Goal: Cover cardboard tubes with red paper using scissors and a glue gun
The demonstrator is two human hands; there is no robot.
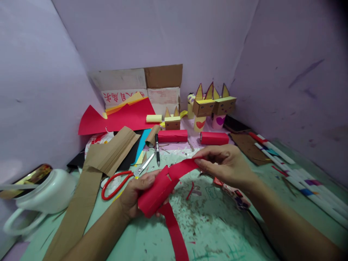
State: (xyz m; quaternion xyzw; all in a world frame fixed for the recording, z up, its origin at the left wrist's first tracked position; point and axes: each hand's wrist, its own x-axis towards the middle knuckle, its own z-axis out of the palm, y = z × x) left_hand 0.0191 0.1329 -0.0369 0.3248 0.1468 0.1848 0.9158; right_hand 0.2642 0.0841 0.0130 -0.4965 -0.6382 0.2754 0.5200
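Note:
My left hand (133,194) is wrapped around a red paper-covered tube (154,197), held tilted above the table. Between the thumb and fingers of my right hand (227,165) is the end of a red paper strip (183,168), which runs to the top of the tube. Another length of red strip (174,228) hangs from under the tube toward the front edge; whether it is the same piece, I cannot tell. Beside my left hand lie scissors (116,185) with red handles and a black pen (157,152). Under my right wrist rests what looks like a glue gun (236,195).
Two red tubes (172,136) lie at the back, near cardboard figures (203,108) with pointed ears. Red paper sheets (122,117) and cardboard strips (81,203) cover the left. A white pot (51,194) stands far left; several markers (307,188) lie right. Scraps litter the green tabletop (217,228).

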